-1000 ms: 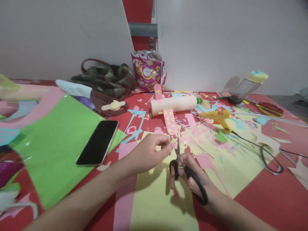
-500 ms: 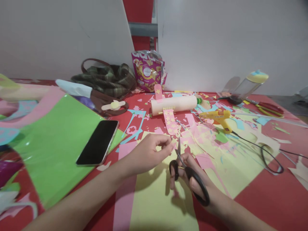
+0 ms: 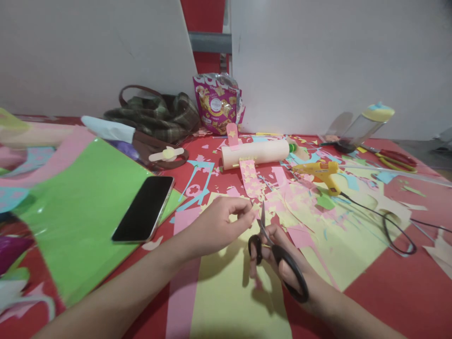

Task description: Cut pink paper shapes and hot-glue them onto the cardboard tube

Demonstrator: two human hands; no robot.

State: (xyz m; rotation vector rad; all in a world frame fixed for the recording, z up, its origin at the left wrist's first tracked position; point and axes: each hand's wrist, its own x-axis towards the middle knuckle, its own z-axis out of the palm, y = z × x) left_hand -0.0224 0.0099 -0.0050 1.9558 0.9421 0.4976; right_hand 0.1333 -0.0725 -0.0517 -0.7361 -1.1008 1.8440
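My left hand (image 3: pixel 215 226) pinches a small yellow paper scrap (image 3: pixel 254 208) between thumb and fingers. My right hand (image 3: pixel 282 256) grips black-handled scissors (image 3: pixel 278 259), blades pointing up and meeting the scrap just right of my left fingertips. Both hands hover over a yellow paper sheet (image 3: pixel 229 301) and a pink strip (image 3: pixel 181 292) on the red table (image 3: pixel 388 296).
A phone (image 3: pixel 144 208) lies on a green sheet (image 3: pixel 77 212) at left. Behind are a paper-roll plane with pink starred wings (image 3: pixel 254 154), a yellow glue gun (image 3: pixel 321 173) with its cord (image 3: pixel 388 221), paper scraps, a plaid bag (image 3: pixel 155 117), a snack bag (image 3: pixel 217 103), red scissors (image 3: pixel 395 157), a clear bottle (image 3: pixel 363 125).
Almost nothing moved; the scissors' handles shifted very slightly while the left hand kept its pinch on the scrap.
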